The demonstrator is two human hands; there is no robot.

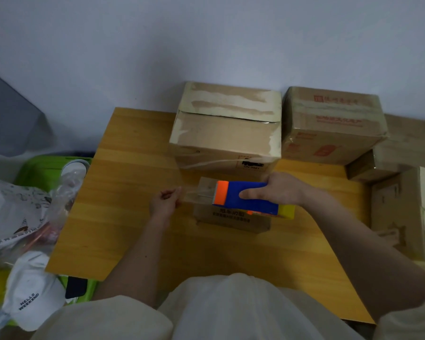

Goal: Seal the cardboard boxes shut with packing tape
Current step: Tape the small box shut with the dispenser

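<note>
A small cardboard box [231, 220] with printed text on its front sits mid-table. Above it my right hand [277, 190] grips a blue tape dispenser [248, 198] with an orange blade end and a yellow rear. A strip of clear tape [190, 193] runs left from the dispenser, and my left hand [166, 201] pinches its free end, just left of the box. A large cardboard box [226, 128] with tape on its top stands right behind the small one.
The wooden table [123, 192] stands against a pale wall. A second taped box [329, 126] and more cardboard boxes [402, 212] crowd the right side. Left of the table are a green bin [47, 168], plastic bags [15, 209] and a white cap [32, 290].
</note>
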